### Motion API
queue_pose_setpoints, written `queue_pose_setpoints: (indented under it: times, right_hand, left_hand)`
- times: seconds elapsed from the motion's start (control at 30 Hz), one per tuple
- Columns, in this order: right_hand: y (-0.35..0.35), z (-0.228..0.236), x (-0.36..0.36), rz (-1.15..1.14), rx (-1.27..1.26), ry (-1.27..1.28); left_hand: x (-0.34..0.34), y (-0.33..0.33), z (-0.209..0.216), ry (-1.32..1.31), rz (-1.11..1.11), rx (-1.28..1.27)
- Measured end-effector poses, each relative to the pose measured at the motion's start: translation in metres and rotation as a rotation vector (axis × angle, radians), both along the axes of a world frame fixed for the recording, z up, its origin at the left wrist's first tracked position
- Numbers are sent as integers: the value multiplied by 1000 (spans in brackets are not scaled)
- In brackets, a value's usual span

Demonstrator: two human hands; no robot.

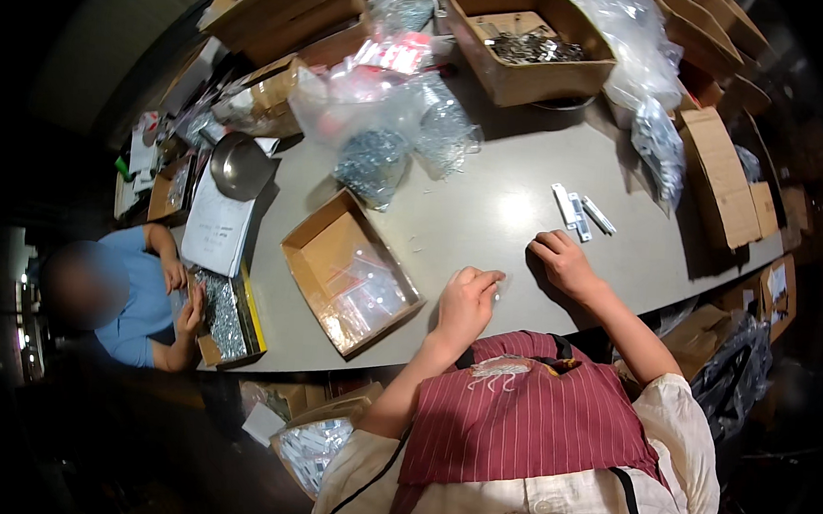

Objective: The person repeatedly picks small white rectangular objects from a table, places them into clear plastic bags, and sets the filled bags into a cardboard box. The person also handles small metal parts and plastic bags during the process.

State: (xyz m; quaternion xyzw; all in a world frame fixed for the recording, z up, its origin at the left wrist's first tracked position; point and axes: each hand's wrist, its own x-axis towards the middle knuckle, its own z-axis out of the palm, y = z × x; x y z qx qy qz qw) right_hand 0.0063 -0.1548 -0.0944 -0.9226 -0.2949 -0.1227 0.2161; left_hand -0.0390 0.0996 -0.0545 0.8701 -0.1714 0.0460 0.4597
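My left hand is closed in a pinch, just above the near part of the table. Between its thumb and fingers sits a small clear plastic bag, partly hidden by the hand. To its right, my right hand is palm down with bent fingers slightly apart, its fingertips low over the tabletop. I see nothing held in it. Just beyond those fingers lie a few slim metal pieces, silver and white, side by side. Left of my left hand stands an open cardboard box with flat clear bags inside.
Bags of small metal parts lie across the table. A cardboard box of metal pieces stands at the back; more cartons line the right. At left, a person in blue works over a tray of small parts, near a metal bowl.
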Motion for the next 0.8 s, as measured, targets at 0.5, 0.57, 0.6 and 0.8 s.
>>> queue_pose_setpoints:
  times: [0.5, 0.57, 0.6, 0.8]
  right_hand:
    - [-5, 2, 2, -168, 367, 210]
    - [-9, 5, 2, -241, 460, 321]
    - [-11, 8, 2, -271, 429, 328]
    - [-7, 22, -8, -319, 134, 371]
  left_hand:
    - [5, -24, -11, 108, 77, 69]
    - [1, -23, -19, 129, 50, 49]
    - [-1, -23, -20, 136, 42, 55]
    - [-5, -26, -15, 178, 14, 60]
